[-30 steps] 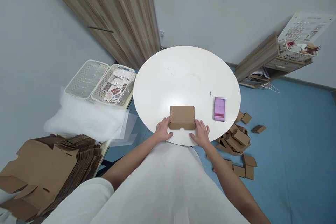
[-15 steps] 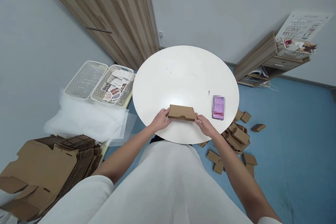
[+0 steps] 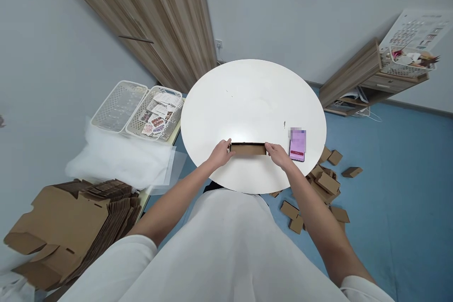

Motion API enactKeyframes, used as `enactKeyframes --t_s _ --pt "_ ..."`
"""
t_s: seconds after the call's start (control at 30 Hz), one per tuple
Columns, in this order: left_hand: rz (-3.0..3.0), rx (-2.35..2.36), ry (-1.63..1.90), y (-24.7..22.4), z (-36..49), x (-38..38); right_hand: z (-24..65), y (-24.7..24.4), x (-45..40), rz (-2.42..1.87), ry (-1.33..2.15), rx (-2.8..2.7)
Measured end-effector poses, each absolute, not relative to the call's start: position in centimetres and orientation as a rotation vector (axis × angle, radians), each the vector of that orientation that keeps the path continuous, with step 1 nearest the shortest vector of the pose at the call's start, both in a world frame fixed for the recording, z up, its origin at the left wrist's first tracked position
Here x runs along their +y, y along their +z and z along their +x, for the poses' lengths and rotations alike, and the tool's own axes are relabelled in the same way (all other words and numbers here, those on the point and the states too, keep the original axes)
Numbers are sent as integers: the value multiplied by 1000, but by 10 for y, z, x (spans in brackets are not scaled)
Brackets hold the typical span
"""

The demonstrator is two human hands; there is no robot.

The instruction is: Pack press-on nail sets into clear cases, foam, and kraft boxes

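A small flat cardboard box [image 3: 248, 150] is held between my two hands over the near part of the round white table [image 3: 253, 104]. It is tipped so that a narrow side faces me, with a dark line along its upper edge. My left hand [image 3: 221, 153] closes on its left end, and my right hand [image 3: 278, 154] grips the right end. Just right of my right hand, a phone [image 3: 297, 145] with a purple screen lies on the table.
Left stand white baskets [image 3: 118, 106], one with printed cards, white packing film [image 3: 123, 160] and a stack of flattened cardboard [image 3: 67, 226]. Folded boxes [image 3: 327, 182] lie in a pile on the blue floor at right. A wooden cabinet [image 3: 177, 33] stands behind.
My hands have tilted the box: its broad top with the tab notch faced up before, and now a narrow side shows. My right hand has moved slightly right and up.
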State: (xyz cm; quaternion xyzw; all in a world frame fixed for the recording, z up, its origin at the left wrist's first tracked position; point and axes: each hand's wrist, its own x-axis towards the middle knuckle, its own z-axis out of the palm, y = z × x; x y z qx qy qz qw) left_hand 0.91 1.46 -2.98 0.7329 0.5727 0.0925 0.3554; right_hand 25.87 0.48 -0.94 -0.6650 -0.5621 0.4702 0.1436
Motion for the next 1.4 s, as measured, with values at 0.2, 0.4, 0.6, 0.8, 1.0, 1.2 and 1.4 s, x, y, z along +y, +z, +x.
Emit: enactKeyframes --t_s 0.2,0.4,0.6,0.8,1.0,1.2,1.4 --pt "1888 1477 398 -28 10 16 257 -7 6 -1857 1420 -1513" --pt "1826 1439 415 -24 9 14 258 -11 5 -1867 1439 -1399" --pt "1704 1472 489 -26 10 11 265 -23 1 -1765 1542 -1233" --pt "1443 1516 456 -42 5 7 265 -43 -12 -1785 1516 -1194" --pt "1344 1453 477 -47 6 0 252 -53 -27 -1725 1400 -1126" --pt "1375 1396 578 -53 2 -13 242 -62 -46 -1560 1431 -1040" --pt "1365 1461 530 -72 -6 -37 223 -90 -80 -1527 1457 -930"
